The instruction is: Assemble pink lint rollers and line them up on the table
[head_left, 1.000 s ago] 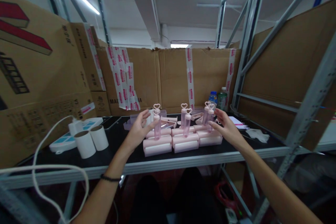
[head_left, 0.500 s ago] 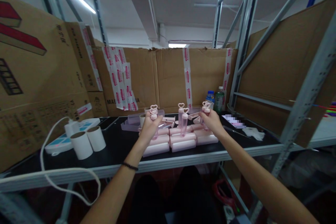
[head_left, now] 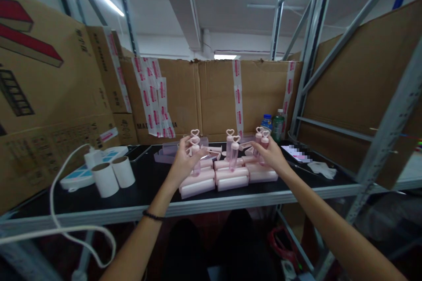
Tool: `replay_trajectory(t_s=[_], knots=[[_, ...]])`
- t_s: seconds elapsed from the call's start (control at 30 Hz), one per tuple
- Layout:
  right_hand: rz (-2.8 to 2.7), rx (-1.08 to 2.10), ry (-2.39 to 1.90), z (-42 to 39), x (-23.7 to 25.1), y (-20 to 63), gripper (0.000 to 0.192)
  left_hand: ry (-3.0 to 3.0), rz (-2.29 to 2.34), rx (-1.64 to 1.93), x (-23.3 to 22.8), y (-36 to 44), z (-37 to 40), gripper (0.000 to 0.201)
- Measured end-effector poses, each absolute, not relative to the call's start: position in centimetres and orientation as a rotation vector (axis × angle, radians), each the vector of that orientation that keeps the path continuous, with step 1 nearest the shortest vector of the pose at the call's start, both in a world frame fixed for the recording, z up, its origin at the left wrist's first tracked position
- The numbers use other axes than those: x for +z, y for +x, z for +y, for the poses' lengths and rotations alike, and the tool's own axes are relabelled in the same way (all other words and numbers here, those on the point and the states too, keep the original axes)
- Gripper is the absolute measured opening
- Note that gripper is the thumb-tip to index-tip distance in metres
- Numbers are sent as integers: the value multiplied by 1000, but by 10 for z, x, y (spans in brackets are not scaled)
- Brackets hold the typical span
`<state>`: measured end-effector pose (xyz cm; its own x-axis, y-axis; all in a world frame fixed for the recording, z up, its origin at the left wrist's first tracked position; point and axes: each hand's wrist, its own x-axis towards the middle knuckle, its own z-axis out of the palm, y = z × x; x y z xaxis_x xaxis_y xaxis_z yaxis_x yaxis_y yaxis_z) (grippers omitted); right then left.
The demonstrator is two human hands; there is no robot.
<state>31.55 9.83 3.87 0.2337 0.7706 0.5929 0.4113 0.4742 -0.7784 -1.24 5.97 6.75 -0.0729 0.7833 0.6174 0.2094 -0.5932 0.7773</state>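
Note:
Pale pink lint-roller-like cylinders (head_left: 232,179) lie in rows near the shelf's front edge. Two slim clear-pink tubes with heart-shaped tops (head_left: 234,154) stand upright at the middle of these rows. On the left, my left hand (head_left: 185,162) curls around a pair of similar heart-topped tubes (head_left: 195,141), its thumb across their front. My right hand (head_left: 273,154) grips another heart-topped pair (head_left: 264,139) on the right side. The fingers partly hide both held pairs, and their lower ends show just above the pink cylinders.
Two white paper rolls (head_left: 104,180) stand left, beside a white power strip (head_left: 79,180) with a cable. Translucent lilac trays (head_left: 165,157) lie behind the left hand. Bottles (head_left: 278,125), a phone-like slab (head_left: 296,153) and crumpled tissue (head_left: 323,169) are right. Cardboard walls (head_left: 214,96) enclose the shelf.
The view has shifted slightly. My left hand has turned and its fingers have loosened somewhat around its tubes, showing more of them. My right hand stays around its pair, little changed.

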Motion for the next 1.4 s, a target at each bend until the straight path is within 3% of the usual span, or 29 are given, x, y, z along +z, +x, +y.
replay_trajectory(t_s=[0.07,0.33,0.53,0.7,0.9,1.1,1.4], knots=[[-1399,405,-1065,95,35,319,53,1862,1113,1702,66,-32,51,72],[-1426,469,-958,84,15,320,60,2171,1727,1439,46,-114,70,34],[-1340,289,-956,75,4,309,76,2339,2049,1078,25,-130,92,36],[-1205,160,-900,61,2,307,68,2369,2154,994,25,-137,96,35],[-1076,16,-824,31,7,299,44,2305,2145,1162,39,-128,107,34],[-987,-70,-709,17,26,282,33,2142,2047,1354,51,-95,133,31],[-910,-16,-769,38,58,347,25,1646,1537,2140,88,-99,114,31]])
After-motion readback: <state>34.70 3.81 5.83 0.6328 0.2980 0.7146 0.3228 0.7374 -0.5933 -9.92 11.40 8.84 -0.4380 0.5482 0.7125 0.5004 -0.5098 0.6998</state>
